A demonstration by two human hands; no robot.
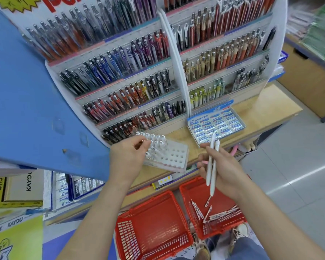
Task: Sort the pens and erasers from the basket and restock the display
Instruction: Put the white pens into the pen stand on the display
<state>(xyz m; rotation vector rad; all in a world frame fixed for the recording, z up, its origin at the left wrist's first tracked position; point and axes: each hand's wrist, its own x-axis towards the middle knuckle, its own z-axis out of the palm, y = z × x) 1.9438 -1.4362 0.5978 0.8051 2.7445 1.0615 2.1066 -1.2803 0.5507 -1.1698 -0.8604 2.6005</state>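
Restocking pens. Left hand (129, 152) fingers pinch pen in holed pen tray (169, 156). Right hand (220, 171) clamps two white pens (212, 162), at 3 o'clock of tray. Next: seat them in free holes. More pens in right red basket (191, 194), 6 o'clock.

One head-worn wide-angle view looks forward and steeply down. It sits close over both hands, facing the pen display (158, 62) and the floor below.

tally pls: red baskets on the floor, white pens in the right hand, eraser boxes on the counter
Red baskets: 2, left basket bare inside, right basket with loose pens
White pens in the right hand: 2
Open eraser box on the counter: 1
Total: 5
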